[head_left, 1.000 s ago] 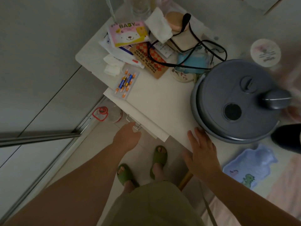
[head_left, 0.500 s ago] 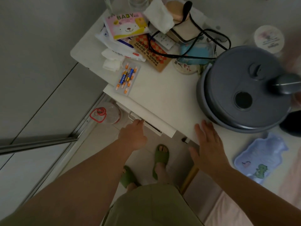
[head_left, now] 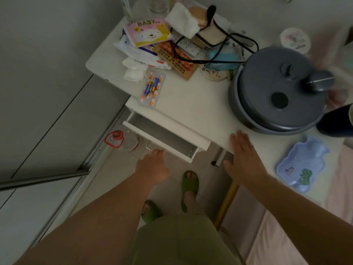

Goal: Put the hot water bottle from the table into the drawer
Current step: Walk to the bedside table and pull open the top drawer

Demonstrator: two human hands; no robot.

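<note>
The hot water bottle, pale blue with a green dinosaur print, lies flat on the white table near its right front corner. Below the table's front edge a white drawer stands pulled partway out, and what I can see of its inside is bare. My left hand grips the metal handle on the drawer front. My right hand rests flat on the table's front edge, fingers spread, a short way left of the bottle and holding nothing.
A big grey round appliance fills the table's right side behind the bottle. Battery pack, tissues, a pink "BABY" packet, black cable and a bag crowd the back. A red-lidded container sits on the floor left of the drawer. My feet wear green slippers.
My left hand has pulled the drawer from nearly closed to partway out. My right hand stays planted on the table edge.
</note>
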